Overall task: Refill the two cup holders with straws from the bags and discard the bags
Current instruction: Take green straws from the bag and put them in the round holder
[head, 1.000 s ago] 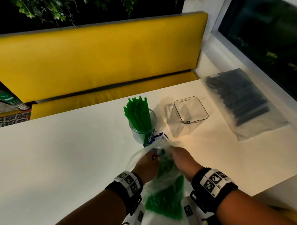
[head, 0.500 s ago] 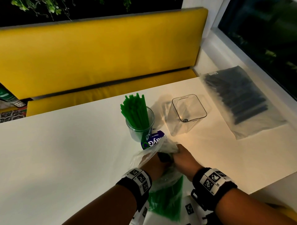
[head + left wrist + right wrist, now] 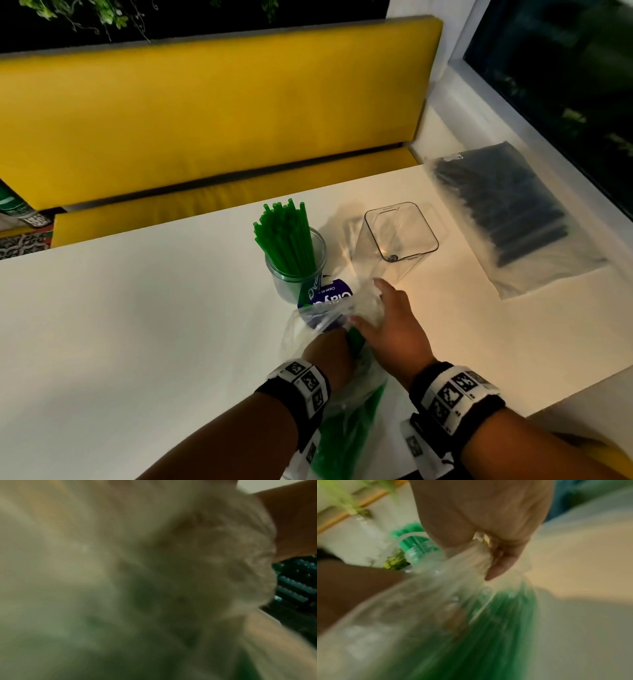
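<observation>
A round clear cup [image 3: 296,274] holds upright green straws [image 3: 286,236]. To its right stands an empty square clear holder [image 3: 399,236]. A clear bag of green straws [image 3: 346,421] lies at the table's near edge, its printed mouth flap [image 3: 329,298] just in front of the cup. My left hand [image 3: 329,353] is inside the bag, curled round a bundle of straws whose ends [image 3: 356,337] show past its knuckles. My right hand [image 3: 383,318] grips the bag's bunched mouth [image 3: 481,555]. The left wrist view shows only blurred plastic [image 3: 223,547].
A sealed clear bag of black straws [image 3: 507,212] lies at the table's far right by the window sill. The white table [image 3: 137,325] ends at a yellow bench [image 3: 205,113] behind it. The table's near right edge [image 3: 548,401] drops off beside my right wrist.
My right hand has moved forward and up with the bag's mouth, toward the square holder. The left hand stays inside the bag, and green straw ends now show between the hands.
</observation>
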### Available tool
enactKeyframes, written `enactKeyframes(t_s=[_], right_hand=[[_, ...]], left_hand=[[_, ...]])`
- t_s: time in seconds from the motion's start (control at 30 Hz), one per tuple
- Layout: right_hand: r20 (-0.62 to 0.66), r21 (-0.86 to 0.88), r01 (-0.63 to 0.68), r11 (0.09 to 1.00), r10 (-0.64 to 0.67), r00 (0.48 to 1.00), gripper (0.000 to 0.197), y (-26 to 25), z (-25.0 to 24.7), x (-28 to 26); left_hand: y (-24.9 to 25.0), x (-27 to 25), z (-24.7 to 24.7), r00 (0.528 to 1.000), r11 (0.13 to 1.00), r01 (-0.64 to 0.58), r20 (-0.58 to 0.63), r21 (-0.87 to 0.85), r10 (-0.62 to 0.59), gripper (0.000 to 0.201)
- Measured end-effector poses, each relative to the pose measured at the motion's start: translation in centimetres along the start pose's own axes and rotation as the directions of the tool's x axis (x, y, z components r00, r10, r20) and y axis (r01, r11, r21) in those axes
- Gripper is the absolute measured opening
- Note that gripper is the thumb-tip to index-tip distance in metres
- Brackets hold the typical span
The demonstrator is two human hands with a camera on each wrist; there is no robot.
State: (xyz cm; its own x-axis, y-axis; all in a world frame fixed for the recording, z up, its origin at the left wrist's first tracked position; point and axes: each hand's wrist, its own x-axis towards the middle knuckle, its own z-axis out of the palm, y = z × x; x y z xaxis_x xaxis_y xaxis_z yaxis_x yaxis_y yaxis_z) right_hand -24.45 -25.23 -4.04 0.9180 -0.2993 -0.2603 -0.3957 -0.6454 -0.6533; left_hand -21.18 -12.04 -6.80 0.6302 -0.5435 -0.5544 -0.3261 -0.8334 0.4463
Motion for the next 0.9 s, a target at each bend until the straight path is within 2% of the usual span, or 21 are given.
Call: enactKeyframes(t_s=[0.03,0.1,0.17,0.23,0.33,0.4,0.47,0.53,0.6,0.67,0.7,0.77,0.83,0.9], right_hand=[[-0.007,-0.049,0.090,0.995,-0.091,0.996,0.062,0.1,-0.2,0.0],[0.030,-0.134,0.239,0.962,-0.237,0.971,0.056,0.1,-0.5,-0.1],[0.020,-0.152,0.285,0.946,-0.285,0.958,0.047,0.2,-0.7,0.1],[-0.001,-0.129,0.278,0.952,-0.280,0.960,0.040,0.0,-0.9,0.1],[-0.009,-0.108,0.257,0.960,-0.260,0.966,0.039,-0.1,-0.9,0.1],[0.016,-0.199,0.244,0.949,-0.246,0.969,0.041,-0.5,-1.1,0.1],[0.053,-0.313,0.212,0.926,-0.206,0.977,0.039,-1.4,-1.5,0.0],[0.090,-0.392,0.171,0.904,-0.147,0.985,0.030,-2.6,-2.2,-0.3],[0.091,-0.418,0.153,0.895,-0.126,0.988,0.024,-3.9,-2.6,-0.3],[0.073,-0.428,0.153,0.891,-0.134,0.988,0.037,-4.6,-2.5,-0.1],[0.062,-0.444,0.173,0.879,-0.162,0.985,0.039,-4.8,-2.2,0.1],[0.030,-0.439,0.237,0.867,-0.250,0.968,0.031,-5.1,-1.6,0.2],[0.019,-0.409,0.281,0.868,-0.300,0.954,0.037,-5.6,-1.2,0.4],[0.031,-0.410,0.303,0.860,-0.318,0.947,0.046,-6.1,-0.8,1.0]], left_hand=[[0.0,-0.2,-0.3,1.000,1.000,-0.013,0.013,-0.025,0.013,0.029],[0.0,-0.7,-0.7,0.997,0.995,-0.071,-0.008,-0.069,0.071,0.031],[0.1,-1.7,-1.9,0.992,0.990,-0.121,-0.045,-0.067,0.118,0.036],[-0.3,-2.6,-3.4,0.986,0.983,-0.149,-0.091,-0.109,0.140,0.038],[-0.2,-3.9,-5.3,0.988,0.909,-0.156,-0.063,-0.386,0.142,0.027],[0.4,-5.0,-6.6,0.984,0.861,-0.166,-0.023,-0.480,0.177,0.017],[0.8,-6.3,-7.7,0.983,0.864,-0.143,0.031,-0.482,0.180,0.010],[0.9,-7.6,-9.2,0.969,0.860,-0.231,-0.032,-0.456,0.244,0.005],[1.2,-9.4,-11.8,0.939,0.768,-0.343,-0.180,-0.540,0.293,0.001],[1.6,-11.1,-14.9,0.887,0.592,-0.456,-0.395,-0.664,0.239,0.004],[1.7,-11.7,-16.4,0.836,0.487,-0.532,-0.521,-0.693,0.171,0.007],[1.5,-12.1,-19.3,0.688,0.335,-0.689,-0.725,-0.643,0.024,0.010],[0.8,-11.3,-21.1,0.575,0.291,-0.766,-0.813,-0.574,-0.090,0.013],[0.2,-9.8,-21.6,0.536,0.318,-0.764,-0.826,-0.562,-0.171,0.010]])
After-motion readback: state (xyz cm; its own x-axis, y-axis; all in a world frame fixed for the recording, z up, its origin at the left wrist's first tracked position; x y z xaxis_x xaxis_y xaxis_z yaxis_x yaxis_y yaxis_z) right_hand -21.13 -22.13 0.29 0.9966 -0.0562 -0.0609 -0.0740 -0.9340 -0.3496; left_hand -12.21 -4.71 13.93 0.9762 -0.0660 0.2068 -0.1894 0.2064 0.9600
